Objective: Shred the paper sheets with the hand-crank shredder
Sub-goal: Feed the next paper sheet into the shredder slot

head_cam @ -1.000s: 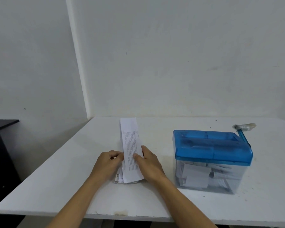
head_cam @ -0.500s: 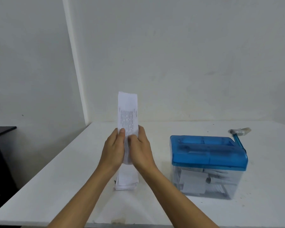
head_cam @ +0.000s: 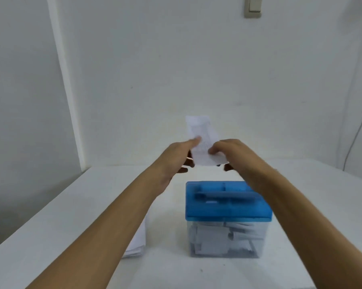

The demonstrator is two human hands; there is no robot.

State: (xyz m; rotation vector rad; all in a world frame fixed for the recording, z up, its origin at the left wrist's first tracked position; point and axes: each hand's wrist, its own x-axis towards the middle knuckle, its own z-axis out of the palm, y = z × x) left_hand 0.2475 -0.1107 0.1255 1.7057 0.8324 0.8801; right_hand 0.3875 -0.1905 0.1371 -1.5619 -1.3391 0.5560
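Left hand (head_cam: 176, 157) and right hand (head_cam: 230, 153) pinch the paper strip (head_cam: 201, 140) mid-frame, above the blue shredder (head_cam: 228, 207) at lower centre. I'd keep its bottom edge square to the slot, feeding straight down.

White walls (head_cam: 176, 69) meet in a left corner behind a white table (head_cam: 50, 215). A light switch (head_cam: 253, 7) sits high up; a thin cable (head_cam: 357, 132) hangs far right

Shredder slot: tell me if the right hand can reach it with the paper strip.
Probably yes: the right hand and left hand pinch the paper strip in the air by the shredder slot, with nothing between them.
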